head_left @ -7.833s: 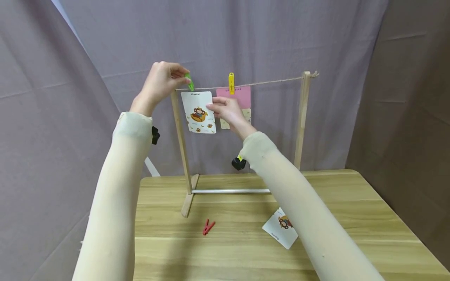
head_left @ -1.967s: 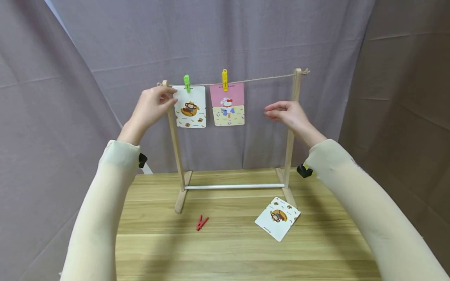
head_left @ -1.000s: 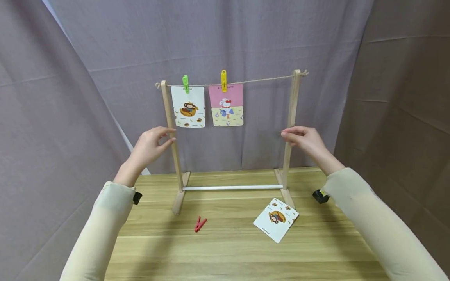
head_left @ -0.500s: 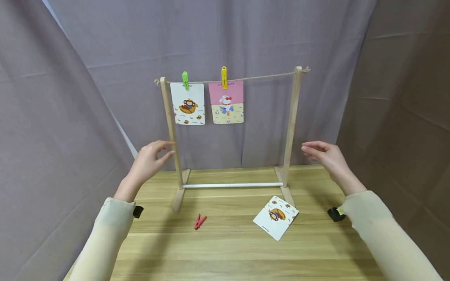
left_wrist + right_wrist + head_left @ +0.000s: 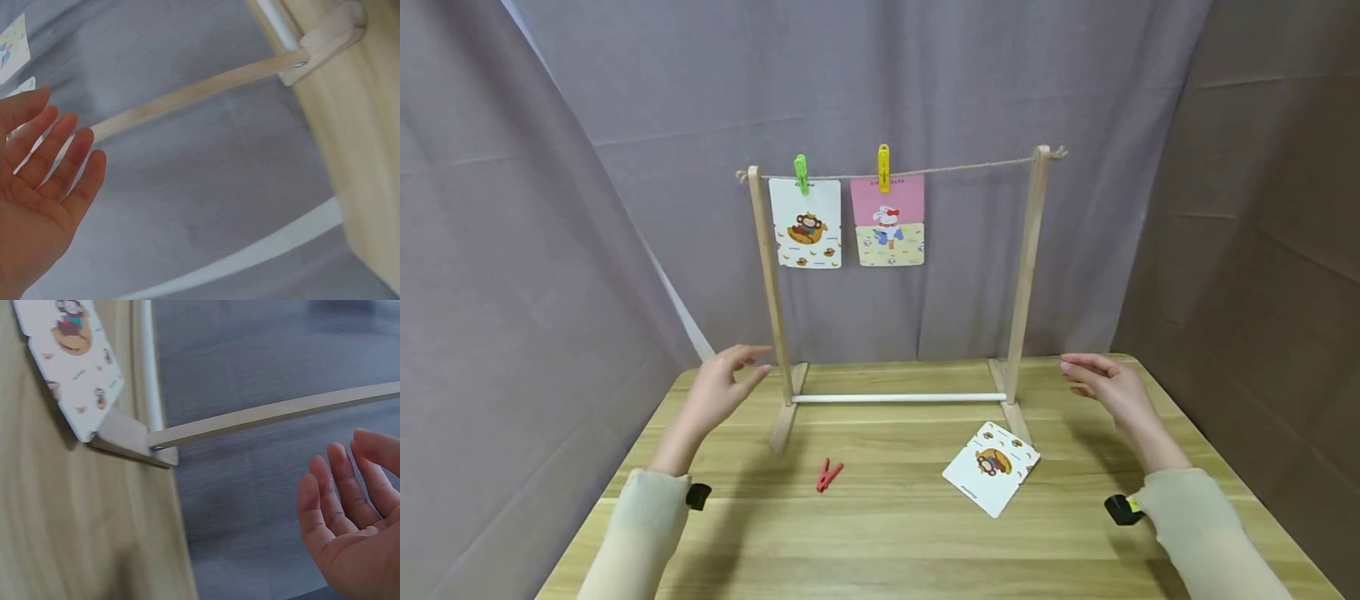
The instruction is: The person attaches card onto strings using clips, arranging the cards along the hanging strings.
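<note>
Left hand (image 5: pixel 718 390): fingers loosely bent, thumb well apart, near the left post of the wooden frame (image 5: pixel 1028 267). Right hand (image 5: pixel 1112 392): relaxed, narrower gap at thumb, off to the right of the right post. Frame stands toward back of table (image 5: pixel 887 542). On its rope (image 5: pixel 977 167): white monkey card (image 5: pixel 805 223) under green clip (image 5: pixel 801 173), pink-and-yellow card (image 5: pixel 889 221) under yellow clip (image 5: pixel 883 168). Second monkey card (image 5: pixel 991 468) lies angled by frame's right foot; red clip (image 5: pixel 828 476) on table, left side. Grey curtain (image 5: pixel 962 83) behind.

Rack (image 5: pixel 898 398) in every view (head farthest)
</note>
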### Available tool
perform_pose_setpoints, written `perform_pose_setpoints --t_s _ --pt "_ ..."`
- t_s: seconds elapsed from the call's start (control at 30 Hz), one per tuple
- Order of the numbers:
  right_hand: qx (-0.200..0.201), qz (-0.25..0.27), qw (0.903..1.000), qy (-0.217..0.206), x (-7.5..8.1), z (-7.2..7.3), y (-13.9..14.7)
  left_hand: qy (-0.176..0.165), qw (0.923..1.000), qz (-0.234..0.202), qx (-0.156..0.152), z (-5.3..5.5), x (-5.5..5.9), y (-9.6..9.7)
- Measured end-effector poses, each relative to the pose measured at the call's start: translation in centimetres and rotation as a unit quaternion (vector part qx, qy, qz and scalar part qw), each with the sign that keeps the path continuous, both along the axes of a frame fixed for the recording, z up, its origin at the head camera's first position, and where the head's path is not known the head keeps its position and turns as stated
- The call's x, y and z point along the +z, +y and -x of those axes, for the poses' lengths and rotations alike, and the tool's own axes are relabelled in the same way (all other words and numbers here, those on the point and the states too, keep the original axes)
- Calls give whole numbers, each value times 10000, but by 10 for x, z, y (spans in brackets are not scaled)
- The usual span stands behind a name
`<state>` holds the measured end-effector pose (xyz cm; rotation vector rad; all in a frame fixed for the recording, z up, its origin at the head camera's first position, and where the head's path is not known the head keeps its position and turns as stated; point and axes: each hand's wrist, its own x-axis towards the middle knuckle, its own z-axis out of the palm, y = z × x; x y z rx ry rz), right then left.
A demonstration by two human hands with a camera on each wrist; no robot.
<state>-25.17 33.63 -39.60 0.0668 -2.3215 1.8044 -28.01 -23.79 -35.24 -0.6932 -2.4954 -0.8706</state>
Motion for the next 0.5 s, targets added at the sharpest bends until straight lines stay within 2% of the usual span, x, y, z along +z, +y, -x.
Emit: perform_pose_setpoints --t_s 0.2,0.37,0.5 --pt "91 94 9999 -37 -17 -12 5 -136 9993 -321 142 -6 -21 -9" --pt "-15 240 9996 -154 -32 -22 11 -417 9974 -516 276 -11 -40 -8" --pt "-43 354 9990 -284 -42 -27 14 -489 9960 -661 339 -15 -53 -6"
